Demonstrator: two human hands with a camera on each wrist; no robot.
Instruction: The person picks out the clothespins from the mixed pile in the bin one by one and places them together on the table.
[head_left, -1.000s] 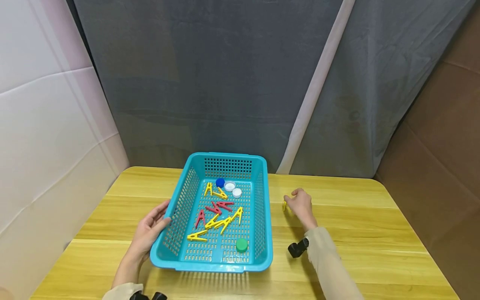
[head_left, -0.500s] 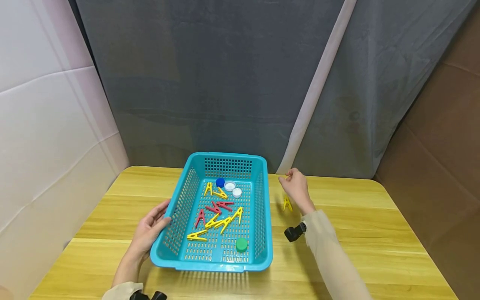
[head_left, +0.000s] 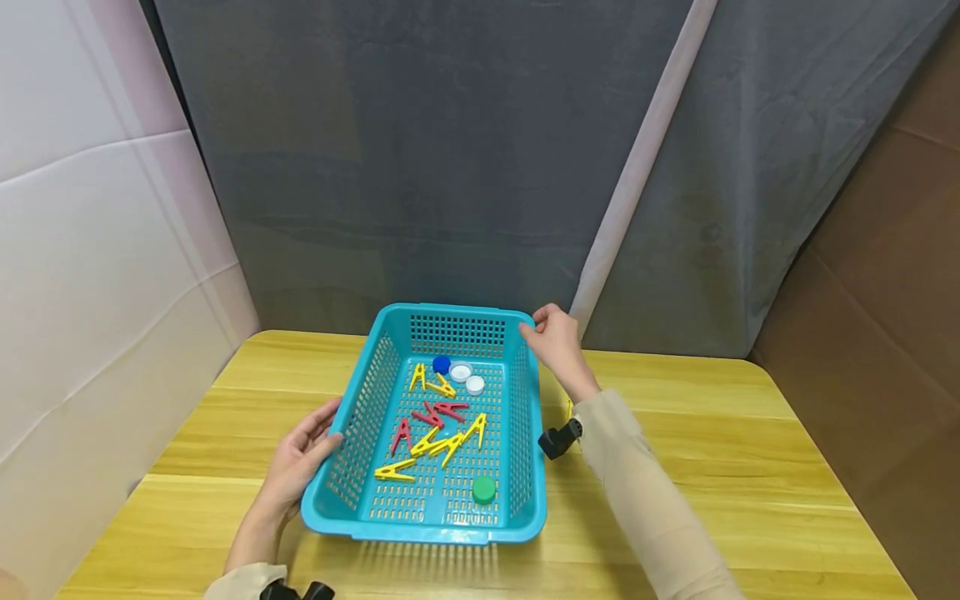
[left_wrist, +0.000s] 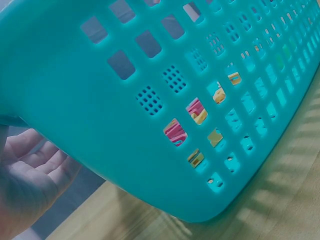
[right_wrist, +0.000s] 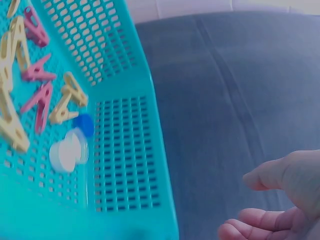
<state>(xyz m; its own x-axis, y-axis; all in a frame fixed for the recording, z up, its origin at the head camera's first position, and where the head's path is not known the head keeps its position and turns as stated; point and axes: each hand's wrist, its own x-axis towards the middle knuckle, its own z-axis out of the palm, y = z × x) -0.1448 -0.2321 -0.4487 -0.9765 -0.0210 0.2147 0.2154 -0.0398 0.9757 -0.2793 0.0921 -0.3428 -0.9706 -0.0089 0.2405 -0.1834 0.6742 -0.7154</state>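
At left, the left hand grasps the rim of a turquoise, rectangular, round-cornered plastic basket with perforated walls and floor, standing on the desk. Inside are six yellow clips, three red clips, one blue cap, two white caps and one green cap. To the right, the right hand is just beside the basket's far right corner, holding nothing, thumb and fingers apart. One more yellow clip shows partly behind the right wrist.
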